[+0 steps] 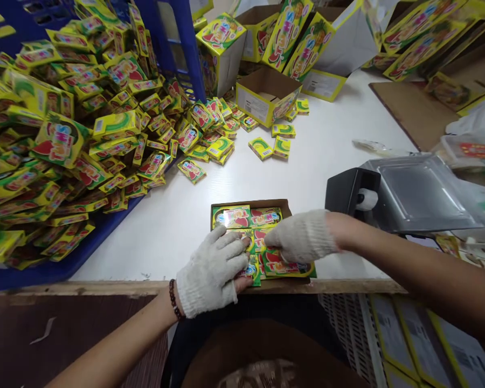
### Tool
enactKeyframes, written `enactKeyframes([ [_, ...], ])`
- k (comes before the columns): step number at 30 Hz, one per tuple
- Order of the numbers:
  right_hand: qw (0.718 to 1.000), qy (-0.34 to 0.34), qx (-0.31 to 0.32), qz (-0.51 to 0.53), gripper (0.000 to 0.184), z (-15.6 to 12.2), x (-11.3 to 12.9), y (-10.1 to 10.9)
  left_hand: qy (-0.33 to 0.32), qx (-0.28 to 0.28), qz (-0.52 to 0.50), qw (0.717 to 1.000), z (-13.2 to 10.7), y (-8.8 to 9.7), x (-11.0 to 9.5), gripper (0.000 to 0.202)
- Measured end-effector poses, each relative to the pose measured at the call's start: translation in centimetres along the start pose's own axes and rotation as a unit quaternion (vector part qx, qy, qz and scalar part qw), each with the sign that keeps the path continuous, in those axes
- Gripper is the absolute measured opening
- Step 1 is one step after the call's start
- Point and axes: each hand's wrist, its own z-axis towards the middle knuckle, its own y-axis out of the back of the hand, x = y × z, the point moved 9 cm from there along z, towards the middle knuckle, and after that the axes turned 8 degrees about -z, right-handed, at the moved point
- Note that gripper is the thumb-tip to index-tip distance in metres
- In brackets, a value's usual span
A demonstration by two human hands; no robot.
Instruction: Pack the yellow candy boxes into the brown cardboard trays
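A shallow cardboard tray lies near the table's front edge, lined with flat yellow-green candy boxes printed with watermelons. My left hand, in a white knit glove with bare fingertips, rests palm down over the tray's left part. Its fingers lie stretched across the candy boxes, the thumb at the near edge. My right hand, gloved alike, is closed with bent fingers over the tray's right part. Under it a candy box lies askew on the others, overhanging the near right corner. My right fingertips are partly hidden.
A blue plastic basket heaped with candy boxes lies tipped at left, spilling onto the white table. Open display cartons stand at the back. A black tape dispenser and a clear plastic lid are at right.
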Motion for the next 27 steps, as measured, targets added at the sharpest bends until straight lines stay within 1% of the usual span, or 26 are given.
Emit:
enactKeyframes([
  [2, 0.995, 0.026, 0.092, -0.014, 0.016, 1.5, 1.1, -1.6, 0.001, -0.025, -0.017, 1.0, -0.2, 0.8, -0.1, 0.019],
  [3, 0.993, 0.037, 0.113, -0.009, 0.018, 2.1, 1.4, -2.1, 0.004, -0.053, -0.022, 0.998, -0.2, 1.5, 0.3, 0.018],
  [4, 0.993, 0.038, 0.11, 0.001, 0.018, 2.5, 1.5, -2.1, 0.015, -0.087, -0.021, 0.996, -0.3, 2.4, 1.1, 0.016],
  [5, 0.993, 0.038, 0.109, 0.013, 0.018, 2.8, 1.4, -2.3, 0.036, -0.124, -0.013, 0.992, -0.2, 3.5, 2.5, 0.015],
  [6, 0.993, 0.036, 0.109, 0.022, 0.018, 3.0, 1.3, -2.4, 0.072, -0.161, 0.005, 0.984, -0.1, 4.6, 4.4, 0.015],
  [8, 0.993, 0.03, 0.113, 0.028, 0.02, 3.0, 1.1, -2.8, 0.192, -0.202, 0.06, 0.958, 0.2, 6.6, 10.0, 0.02],
  [9, 0.992, 0.024, 0.118, 0.024, 0.024, 2.9, 1.1, -3.1, 0.275, -0.203, 0.101, 0.934, 0.2, 7.5, 13.2, 0.024],
  [10, 0.992, 0.018, 0.123, 0.019, 0.028, 2.8, 1.1, -3.3, 0.371, -0.173, 0.139, 0.902, 0.0, 7.9, 16.7, 0.03],
  [11, 0.992, 0.01, 0.125, 0.014, 0.032, 2.5, 1.2, -3.4, 0.416, -0.173, 0.153, 0.88, 0.1, 8.6, 19.3, 0.036],
  [13, 0.993, -0.01, 0.117, 0.009, 0.039, 1.9, 1.4, -3.3, 0.459, -0.162, 0.157, 0.859, 0.5, 9.2, 23.2, 0.045],
  [15, 0.998, -0.03, 0.061, -0.003, 0.04, 1.2, 1.6, -2.2, 0.479, -0.151, 0.147, 0.852, 0.7, 9.1, 25.5, 0.049],
  [16, 0.999, -0.04, 0.026, -0.017, 0.04, 1.0, 1.7, -1.5, 0.485, -0.146, 0.142, 0.85, 0.6, 9.0, 26.0, 0.049],
  [17, 0.998, -0.048, 0.003, -0.034, 0.038, 0.8, 1.8, -1.1, 0.488, -0.14, 0.139, 0.85, 0.5, 8.8, 26.2, 0.046],
  [18, 0.997, -0.051, -0.001, -0.051, 0.035, 0.7, 2.0, -1.0, 0.488, -0.133, 0.136, 0.852, 0.3, 8.6, 26.2, 0.044],
  [19, 0.997, -0.05, 0.012, -0.065, 0.032, 0.9, 2.3, -1.3, 0.487, -0.126, 0.132, 0.854, 0.1, 8.4, 25.9, 0.041],
  [20, 0.995, -0.044, 0.043, -0.076, 0.03, 1.1, 2.5, -2.0, 0.486, -0.12, 0.126, 0.856, -0.1, 8.2, 25.5, 0.039],
  [22, 0.991, -0.023, 0.1, -0.085, 0.028, 1.7, 3.1, -3.4, 0.495, -0.132, 0.116, 0.851, -0.7, 8.0, 24.6, 0.038],
  [23, 0.99, -0.017, 0.111, -0.088, 0.031, 2.0, 3.3, -3.7, 0.505, -0.159, 0.107, 0.842, -1.2, 8.2, 24.2, 0.039],
  [25, 0.99, -0.017, 0.113, -0.087, 0.036, 2.1, 3.3, -3.6, 0.522, -0.24, 0.078, 0.814, -2.5, 8.6, 23.5, 0.041],
  [27, 0.993, -0.027, 0.098, -0.063, 0.032, 1.6, 2.7, -3.0, 0.522, -0.304, 0.035, 0.796, -3.6, 8.7, 22.8, 0.052],
])
